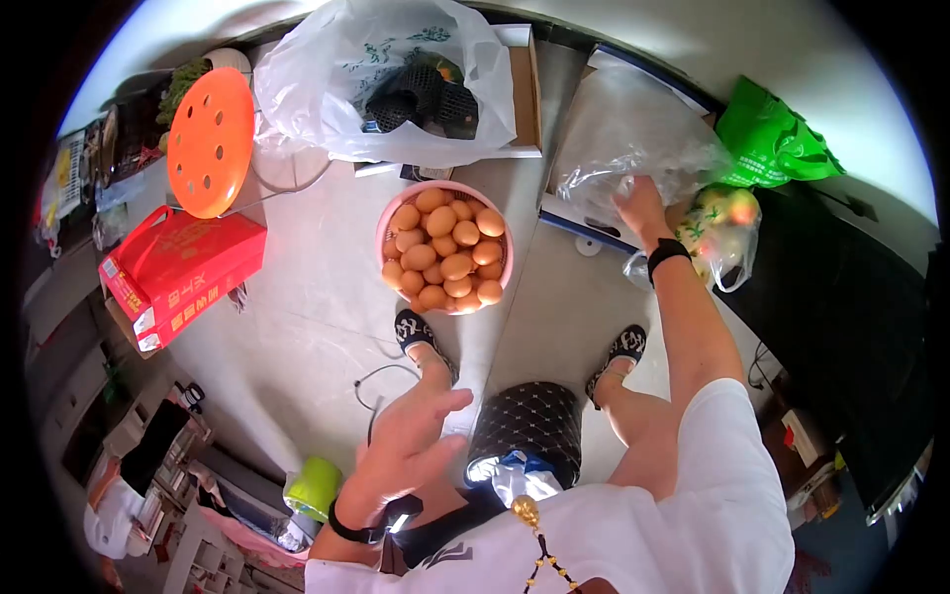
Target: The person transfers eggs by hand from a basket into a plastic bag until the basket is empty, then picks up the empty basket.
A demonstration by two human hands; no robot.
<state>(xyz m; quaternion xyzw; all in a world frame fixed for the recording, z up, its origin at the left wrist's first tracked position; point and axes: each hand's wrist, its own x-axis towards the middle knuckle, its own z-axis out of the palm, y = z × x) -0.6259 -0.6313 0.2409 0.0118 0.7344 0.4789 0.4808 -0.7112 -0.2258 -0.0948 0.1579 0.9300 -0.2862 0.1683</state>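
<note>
While clear plastic (653,139) is pinched far right by right hand (643,210) | left hand (404,447) is spread, near — light tension advised

Crinkled bag (633,139): colourless, white glints. Eggs (442,220): tan-brown. Basket (509,243): pink. Stool (211,144): solid orange. Carton (188,272): red, yellow lettering. Large bag (307,89): translucent white, green print. Mesh contents (426,89): black. Second bag (772,144): bright green, white lettering. Fruit (742,208): red and yellow; its clear bag (734,275) carries green print. Shoes (627,344): black, white motifs. Bin (526,421): black, pale diamond lattice. Shirt (633,535): white. Pendant (525,510): gold. Wristband (668,254): black. Floor (317,307): pale grey.
</note>
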